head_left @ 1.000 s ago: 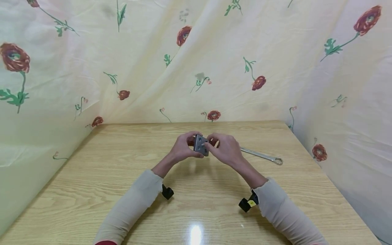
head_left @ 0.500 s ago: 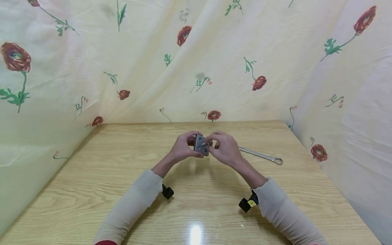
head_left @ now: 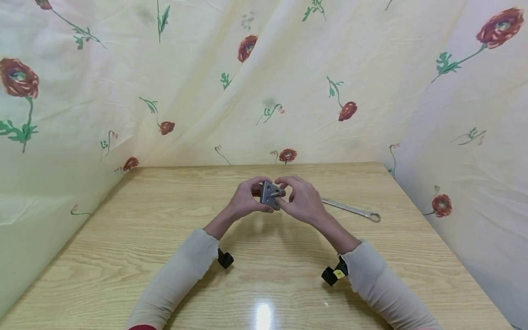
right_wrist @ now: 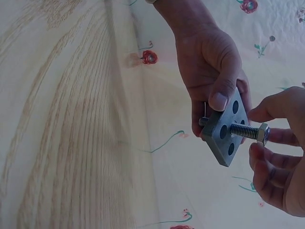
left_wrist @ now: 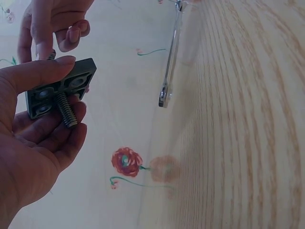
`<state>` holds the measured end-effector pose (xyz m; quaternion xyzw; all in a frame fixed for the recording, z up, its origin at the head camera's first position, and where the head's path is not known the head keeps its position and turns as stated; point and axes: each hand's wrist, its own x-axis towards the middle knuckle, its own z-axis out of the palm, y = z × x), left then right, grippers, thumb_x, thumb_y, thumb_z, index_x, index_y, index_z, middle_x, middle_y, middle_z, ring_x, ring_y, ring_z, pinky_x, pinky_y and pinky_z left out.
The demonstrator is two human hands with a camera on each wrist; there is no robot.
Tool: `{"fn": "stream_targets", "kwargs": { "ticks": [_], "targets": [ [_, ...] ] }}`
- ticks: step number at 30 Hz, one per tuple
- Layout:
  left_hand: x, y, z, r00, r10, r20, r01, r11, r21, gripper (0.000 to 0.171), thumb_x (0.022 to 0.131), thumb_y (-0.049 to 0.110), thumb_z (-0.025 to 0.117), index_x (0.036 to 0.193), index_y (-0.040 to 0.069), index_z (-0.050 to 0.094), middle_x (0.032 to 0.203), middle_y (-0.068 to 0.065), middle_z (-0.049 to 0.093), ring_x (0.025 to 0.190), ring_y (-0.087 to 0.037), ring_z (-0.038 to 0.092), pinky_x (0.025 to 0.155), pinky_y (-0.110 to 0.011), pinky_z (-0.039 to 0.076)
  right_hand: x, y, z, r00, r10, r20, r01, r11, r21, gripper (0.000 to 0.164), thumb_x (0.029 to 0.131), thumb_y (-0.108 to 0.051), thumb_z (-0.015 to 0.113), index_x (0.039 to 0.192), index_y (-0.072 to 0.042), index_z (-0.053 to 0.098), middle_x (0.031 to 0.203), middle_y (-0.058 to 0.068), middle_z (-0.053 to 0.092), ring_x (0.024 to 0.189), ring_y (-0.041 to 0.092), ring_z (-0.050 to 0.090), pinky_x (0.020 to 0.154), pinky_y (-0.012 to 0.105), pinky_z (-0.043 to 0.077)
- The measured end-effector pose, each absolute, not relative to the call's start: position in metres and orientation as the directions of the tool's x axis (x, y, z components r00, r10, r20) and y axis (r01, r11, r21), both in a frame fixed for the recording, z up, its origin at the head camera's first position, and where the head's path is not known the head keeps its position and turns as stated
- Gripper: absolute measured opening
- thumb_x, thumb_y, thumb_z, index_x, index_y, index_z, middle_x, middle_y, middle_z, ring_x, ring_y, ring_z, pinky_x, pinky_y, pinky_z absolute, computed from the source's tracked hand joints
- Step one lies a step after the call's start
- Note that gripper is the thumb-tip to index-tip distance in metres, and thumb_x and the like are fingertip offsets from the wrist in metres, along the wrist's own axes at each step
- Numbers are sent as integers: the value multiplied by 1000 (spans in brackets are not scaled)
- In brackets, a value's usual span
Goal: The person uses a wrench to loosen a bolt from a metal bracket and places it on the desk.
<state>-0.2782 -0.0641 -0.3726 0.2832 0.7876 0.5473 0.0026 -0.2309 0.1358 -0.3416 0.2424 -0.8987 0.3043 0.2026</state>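
Note:
My left hand (head_left: 246, 198) grips a dark grey metal plate (head_left: 267, 196) with several holes, thumb on one side and fingers on the other. A hex bolt (right_wrist: 245, 130) runs through its middle hole. Its threaded end (left_wrist: 66, 110) sticks out of the recessed back face, as the left wrist view shows. On the head side, much thread shows between the plate and the bolt head (right_wrist: 263, 134). My right hand (head_left: 304, 199) is at the bolt head, its bent fingers spread around it, with a gap above the head in the right wrist view.
A combination wrench (head_left: 350, 208) lies on the wooden table (head_left: 264, 256) to the right, partly behind my right hand. A flowered cloth (head_left: 198, 91) hangs behind and at both sides. Small black devices (head_left: 225, 259) are strapped at both wrists.
My right hand's fingers have shifted around the bolt and spread apart, so its head shows more now. The plate and left hand have stayed nearly in place.

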Motion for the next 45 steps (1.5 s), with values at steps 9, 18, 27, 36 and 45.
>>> {"fn": "stream_targets", "kwargs": {
  "ticks": [9, 18, 27, 36, 45],
  "targets": [
    [-277, -65, -372, -836, 455, 307, 451, 252, 856, 69, 67, 2, 88, 130, 4, 59, 109, -21, 72, 91, -19, 67, 93, -46, 56, -230, 135, -341, -857, -250, 450, -472, 732, -492, 20, 92, -30, 71, 100, -12, 73, 81, 6, 74, 61, 13, 61, 52, 26, 45],
    [-275, -67, -371, -831, 460, 312, 457, 246, 855, 68, 68, 3, 88, 130, 5, 59, 109, -20, 73, 92, -19, 68, 92, -42, 57, -228, 133, -340, -812, -282, 511, -534, 713, -455, 17, 89, -19, 73, 102, -10, 76, 88, 8, 73, 59, 11, 60, 54, 25, 47],
    [-275, -67, -371, -826, 468, 314, 456, 228, 860, 68, 68, 2, 87, 130, 3, 59, 106, -21, 72, 88, -15, 66, 92, -43, 56, -226, 131, -342, -782, -295, 549, -570, 694, -439, 16, 82, -5, 73, 96, -9, 78, 98, 10, 73, 53, 6, 55, 51, 22, 43],
    [-273, -68, -371, -825, 470, 314, 453, 220, 864, 68, 67, 2, 88, 129, 5, 60, 107, -21, 72, 89, -17, 67, 93, -46, 56, -224, 131, -342, -752, -329, 570, -613, 667, -423, 23, 79, 2, 68, 98, -8, 77, 103, 11, 71, 55, 5, 54, 54, 22, 45],
    [-273, -70, -372, -826, 469, 314, 460, 237, 856, 68, 68, 3, 88, 129, 4, 60, 106, -20, 73, 88, -17, 67, 91, -41, 57, -221, 130, -340, -833, -242, 497, -494, 731, -471, 37, 87, -30, 75, 117, -9, 69, 92, 8, 75, 61, 12, 63, 52, 25, 47]
  ]
}}
